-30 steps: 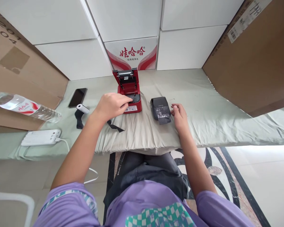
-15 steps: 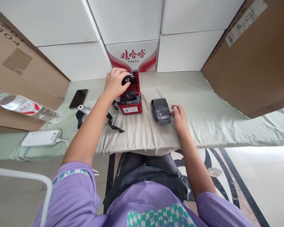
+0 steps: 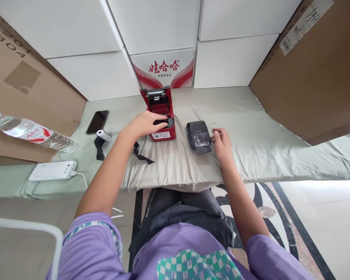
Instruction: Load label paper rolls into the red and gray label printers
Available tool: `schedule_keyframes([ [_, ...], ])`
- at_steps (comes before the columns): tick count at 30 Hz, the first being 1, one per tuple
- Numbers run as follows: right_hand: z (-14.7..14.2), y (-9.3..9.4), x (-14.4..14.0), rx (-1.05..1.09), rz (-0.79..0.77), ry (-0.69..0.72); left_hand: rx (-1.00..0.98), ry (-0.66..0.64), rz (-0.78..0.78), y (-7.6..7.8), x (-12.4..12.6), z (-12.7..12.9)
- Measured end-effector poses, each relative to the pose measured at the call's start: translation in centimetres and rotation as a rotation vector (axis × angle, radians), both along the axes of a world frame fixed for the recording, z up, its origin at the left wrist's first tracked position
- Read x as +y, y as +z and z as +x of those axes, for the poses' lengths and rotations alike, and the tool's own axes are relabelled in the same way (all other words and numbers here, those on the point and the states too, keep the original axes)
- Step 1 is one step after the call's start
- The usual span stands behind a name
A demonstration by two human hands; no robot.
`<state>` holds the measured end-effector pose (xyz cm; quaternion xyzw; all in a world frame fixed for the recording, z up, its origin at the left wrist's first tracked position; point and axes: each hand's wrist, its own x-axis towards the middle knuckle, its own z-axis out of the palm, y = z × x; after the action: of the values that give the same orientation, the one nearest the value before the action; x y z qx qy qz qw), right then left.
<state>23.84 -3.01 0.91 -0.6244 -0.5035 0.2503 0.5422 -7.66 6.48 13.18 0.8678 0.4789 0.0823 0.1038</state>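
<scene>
1. The red printer [image 3: 160, 116] stands lid-up at the table's [image 3: 251, 128] far middle, long axis running away from the person.
2. The left hand [image 3: 146, 123], nearer, is laid flat, fingers extended, on its open bay.
3. The right hand [image 3: 221, 143] rests loosely curled, touching the black printer [image 3: 197, 134].

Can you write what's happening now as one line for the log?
left hand: fingers on open red plastic label printer | right hand: beside small black printer | surface: pale green cloth
</scene>
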Motion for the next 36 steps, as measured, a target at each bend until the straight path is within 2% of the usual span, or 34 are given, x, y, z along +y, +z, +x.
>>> schedule_keyframes([
  [3, -0.7, 1.9, 0.3, -0.059, 0.078, 0.003, 0.031, 0.004, 0.055, 0.1, -1.4, -0.4],
  [6, -2.1, 5.3, 2.1, -0.107, 0.15, 0.073, 0.074, 0.016, 0.163, 0.4, -2.7, -0.5],
  [8, -3.6, 7.6, 4.9, -0.117, 0.213, 0.194, 0.096, 0.014, 0.222, 0.6, -3.5, -0.3],
  [10, -5.6, 9.2, 9.0, -0.122, 0.301, 0.334, 0.105, 0.007, 0.275, 0.7, -4.2, 0.2],
  [12, -8.0, 9.9, 13.7, -0.123, 0.353, 0.438, 0.097, -0.012, 0.32, 0.7, -4.8, 0.8],
  [14, -10.3, 9.8, 17.7, -0.114, 0.345, 0.502, 0.072, -0.054, 0.349, 0.5, -5.3, 1.5],
  [17, -12.5, 8.8, 20.5, -0.103, 0.344, 0.499, 0.012, -0.108, 0.374, -0.1, -5.6, 2.0],
  [19, -12.9, 8.0, 19.9, -0.091, 0.391, 0.445, -0.034, -0.122, 0.391, -0.7, -5.8, 2.0],
  [23, -12.3, 6.4, 16.5, -0.104, 0.441, 0.391, -0.129, -0.123, 0.432, -2.2, -6.3, 1.4],
  [27, -12.3, 5.2, 14.7, -0.158, 0.35, 0.422, -0.253, -0.118, 0.442, -3.4, -7.1, 1.0],
  [29, -12.7, 4.8, 14.6, -0.146, 0.267, 0.4, -0.389, -0.078, 0.409, -3.9, -7.1, 0.9],
  [31, -13.2, 4.4, 14.5, -0.056, 0.133, 0.331, -0.612, 0.044, 0.355, -4.5, -6.2, 0.7],
  [33, -13.7, 4.2, 14.2, 0.12, -0.037, 0.277, -0.862, 0.255, 0.293, -5.0, -4.3, 0.4],
  [36, -14.2, 4.0, 13.4, 0.407, -0.2, 0.293, -1.127, 0.544, 0.108, -5.8, -0.6, 0.0],
])
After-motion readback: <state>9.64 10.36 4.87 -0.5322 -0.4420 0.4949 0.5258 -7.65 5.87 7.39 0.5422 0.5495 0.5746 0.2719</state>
